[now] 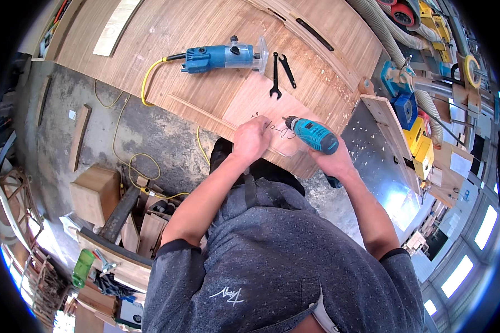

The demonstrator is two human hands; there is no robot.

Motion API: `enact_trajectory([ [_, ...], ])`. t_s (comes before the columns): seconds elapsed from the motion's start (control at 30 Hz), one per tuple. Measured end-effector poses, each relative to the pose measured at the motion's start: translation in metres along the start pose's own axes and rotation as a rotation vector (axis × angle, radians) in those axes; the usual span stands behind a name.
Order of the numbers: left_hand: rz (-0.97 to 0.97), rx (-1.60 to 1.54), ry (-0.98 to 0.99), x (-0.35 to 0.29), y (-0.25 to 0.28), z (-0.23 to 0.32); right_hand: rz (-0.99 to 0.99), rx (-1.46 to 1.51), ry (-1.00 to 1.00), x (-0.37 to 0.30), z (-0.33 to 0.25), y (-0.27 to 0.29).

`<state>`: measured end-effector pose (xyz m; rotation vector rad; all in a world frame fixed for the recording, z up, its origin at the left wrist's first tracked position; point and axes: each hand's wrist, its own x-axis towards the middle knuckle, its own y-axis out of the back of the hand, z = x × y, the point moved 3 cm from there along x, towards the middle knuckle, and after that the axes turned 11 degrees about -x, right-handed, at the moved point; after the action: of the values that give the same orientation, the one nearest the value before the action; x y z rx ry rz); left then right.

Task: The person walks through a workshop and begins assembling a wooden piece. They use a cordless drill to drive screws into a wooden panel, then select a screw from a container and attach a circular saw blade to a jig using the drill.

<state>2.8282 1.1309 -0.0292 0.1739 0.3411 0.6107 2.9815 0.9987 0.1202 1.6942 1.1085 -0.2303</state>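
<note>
Drilling or screw-driving, by the look of it, is the step in hand near the centre of the frame. The person's right hand wraps closed around the grip of a blue cordless drill, whose chuck points left and down toward a thin plywood piece lying on the big wooden bench. The left hand rests on that piece just beside the drill's tip, fingers curled and pressing down near some pencil marks; whether it pinches a screw or small part cannot be told. The bit's tip itself is too small to make out, so contact with the wood is uncertain.

Judging from this, the next move calls for holding the tool square to the board, keeping the piece pinned flat, and keeping the left fingers out of the bit's path.

Higher up, at upper centre, a blue corded trim router lies on its side with its yellow cable trailing left, and two black spanners lie just right of it.
</note>
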Motion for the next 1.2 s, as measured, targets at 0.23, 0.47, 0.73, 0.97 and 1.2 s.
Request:
enact_trajectory([
  [0.23,-0.023,0.239,-0.181,0.027,-0.025,0.006,-0.012,-0.114,-0.094,0.015,-0.005,0.003],
  [0.47,0.007,0.353,-0.232,0.036,-0.049,-0.006,0.053,-0.087,-0.086,0.009,-0.002,-0.001],
  [0.73,0.047,0.354,-0.232,0.038,-0.059,-0.004,0.005,-0.108,-0.07,0.007,-0.01,0.015],
  [0.97,0.069,0.381,-0.294,0.036,-0.064,-0.002,0.055,-0.017,-0.02,-0.007,-0.001,0.015],
  [1.2,0.095,0.438,-0.376,0.037,-0.061,0.002,0.078,0.059,0.023,-0.02,0.032,0.02],
])
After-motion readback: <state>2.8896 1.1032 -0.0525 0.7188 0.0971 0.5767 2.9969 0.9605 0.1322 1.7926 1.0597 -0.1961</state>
